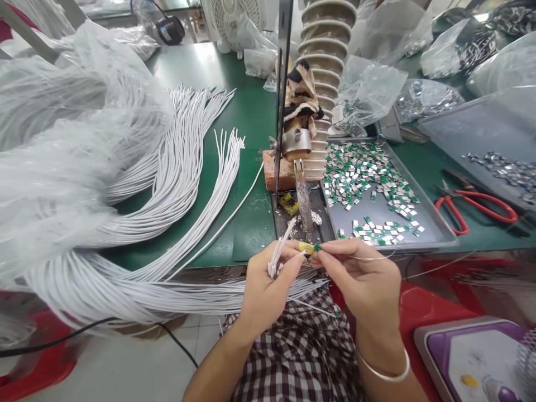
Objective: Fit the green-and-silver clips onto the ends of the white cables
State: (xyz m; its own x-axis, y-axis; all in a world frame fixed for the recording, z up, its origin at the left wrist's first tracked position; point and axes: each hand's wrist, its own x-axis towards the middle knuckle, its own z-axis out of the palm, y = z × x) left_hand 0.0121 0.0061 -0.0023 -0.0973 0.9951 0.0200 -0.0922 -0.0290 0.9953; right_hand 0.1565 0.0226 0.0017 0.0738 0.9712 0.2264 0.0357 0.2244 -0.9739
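My left hand (268, 285) is closed around several white cable ends (275, 261), which stick up between thumb and fingers. A yellow piece (306, 247) shows at its fingertips; I cannot tell whether it is wrapped on a finger. My right hand (364, 276) pinches a small green circuit board (317, 248) right against the left fingertips. A thin wire (374, 258) runs out beneath the right fingers. Just above both hands, a soldering iron (302, 192) points downward from its clamp (296, 143). The exact contact between cable and board is too small to see.
Left lie thick bundles of white cables (176, 184) under plastic film (75, 151). To the right are a metal tray (435, 237) of small green-and-silver boards and red-handled pliers (486, 204). A brick (277, 172) and ribbed duct (326, 50) stand by the iron.
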